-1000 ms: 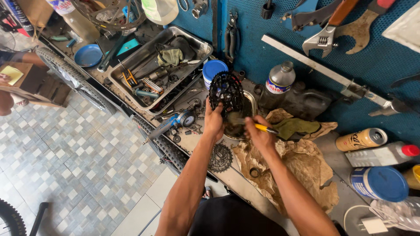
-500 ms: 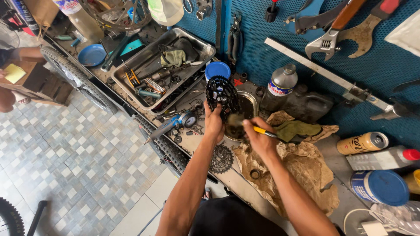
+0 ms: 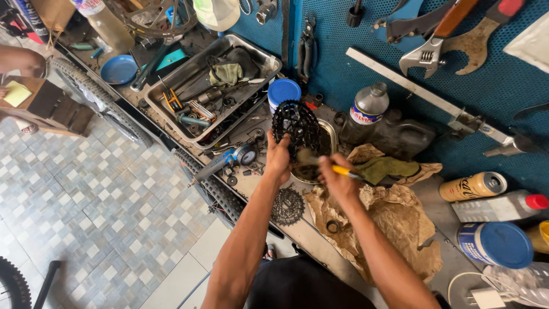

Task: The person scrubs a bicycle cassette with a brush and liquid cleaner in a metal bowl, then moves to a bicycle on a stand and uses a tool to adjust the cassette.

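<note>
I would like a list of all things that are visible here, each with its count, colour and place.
cassette: 1, black, held over the bowl
brush: 1, yellow handle, at the cassette
bowl: 1, metal, on the bench behind the cassette
second cassette: 1, dark, on the bench edge
metal tray: 1, grey, full of tools, upper left
brown paper: 1, crumpled, right of the bowl
green rag: 1, on the paper
blue lid tub: 1, behind the cassette
bottle: 1, grey, by the wall
adjustable wrench: 1, hanging on the blue wall
spray can: 1, tan, lying at right
tyre: 1, black, beside the bench
left hand: grip on the cassette
right hand: grip on the brush
</note>
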